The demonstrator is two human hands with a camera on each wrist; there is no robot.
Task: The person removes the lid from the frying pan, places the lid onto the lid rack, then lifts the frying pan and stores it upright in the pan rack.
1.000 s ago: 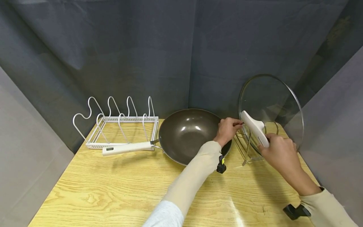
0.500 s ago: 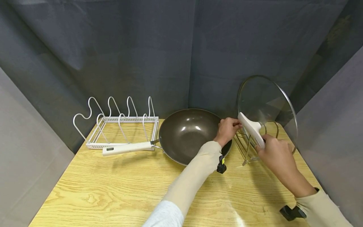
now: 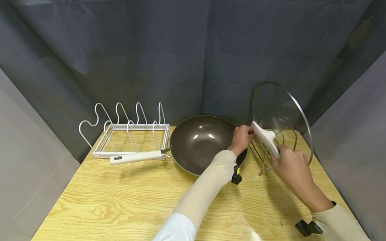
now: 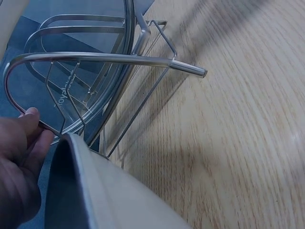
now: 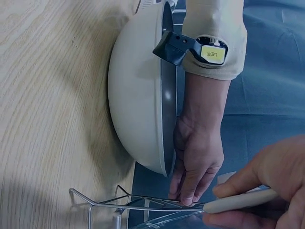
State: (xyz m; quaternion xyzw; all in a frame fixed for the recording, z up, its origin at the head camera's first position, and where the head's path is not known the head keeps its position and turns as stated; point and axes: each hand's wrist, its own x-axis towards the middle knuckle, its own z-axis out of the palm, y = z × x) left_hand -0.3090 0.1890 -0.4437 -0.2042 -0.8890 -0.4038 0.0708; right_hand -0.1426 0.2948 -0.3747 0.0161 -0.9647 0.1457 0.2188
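Note:
My right hand (image 3: 292,167) grips the white handle (image 3: 266,138) of a round glass lid (image 3: 275,103) with a metal rim. The lid stands nearly upright at a metal wire rack (image 3: 263,161), its lower edge among the rack's loops in the left wrist view. With thumb and fingertips my left hand (image 4: 21,167) pinches one curved wire of that rack. In the head view the left hand (image 3: 240,139) reaches across the right side of a wok (image 3: 197,144), dark inside. The wok's pale outside (image 5: 138,90) shows in the right wrist view. The lid's bottom edge is partly hidden behind the right hand.
A white rack (image 3: 131,154) with several upright loops stands at the left. The wok's white handle (image 3: 137,157) points left past its front edge. The wooden table (image 3: 120,201) runs along the front; dark curtain (image 3: 156,60) hangs behind, with grey panels at both sides.
The lid has shifted left and slightly down, turning more edge-on, and the right hand has moved left with its handle. The left hand, the wok and both racks have stayed put.

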